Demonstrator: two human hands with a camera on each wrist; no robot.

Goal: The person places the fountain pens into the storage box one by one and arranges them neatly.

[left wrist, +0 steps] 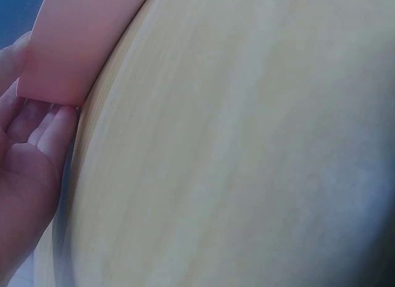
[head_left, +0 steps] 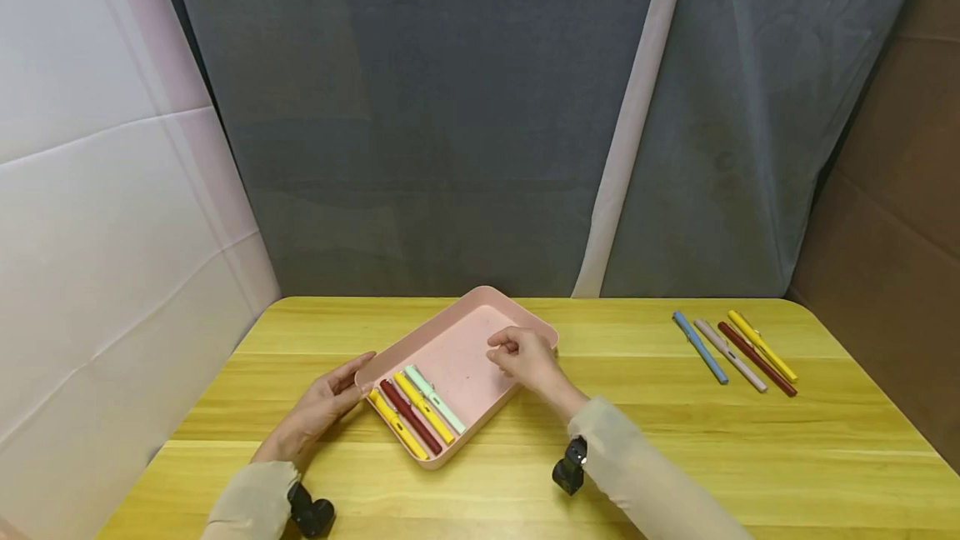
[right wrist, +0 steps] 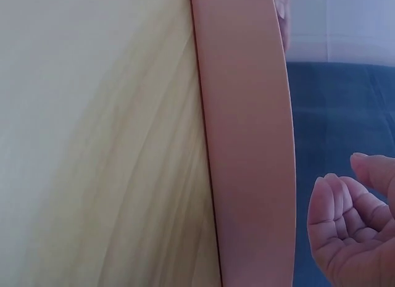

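Note:
A pink tray (head_left: 450, 348) lies at an angle on the table. Along its near-left end sit pens side by side: a yellow pen (head_left: 397, 423), a dark red pen (head_left: 410, 417), another yellow pen (head_left: 423, 407) and a mint green pen (head_left: 435, 398). My left hand (head_left: 322, 407) holds the tray's left corner; in the left wrist view the thumb is at the rim and the fingers lie against the corner. Over the tray's right part hovers my right hand (head_left: 525, 359). Its fingers are loosely curled, with a gap to the thumb and nothing between them.
On the table's right side lie a blue pen (head_left: 701, 347), a pale greyish-pink pen (head_left: 731, 356), a dark red pen (head_left: 757, 359) and a yellow pen (head_left: 763, 347), roughly parallel. A grey curtain (head_left: 450, 123) hangs behind the wooden table (head_left: 600, 407).

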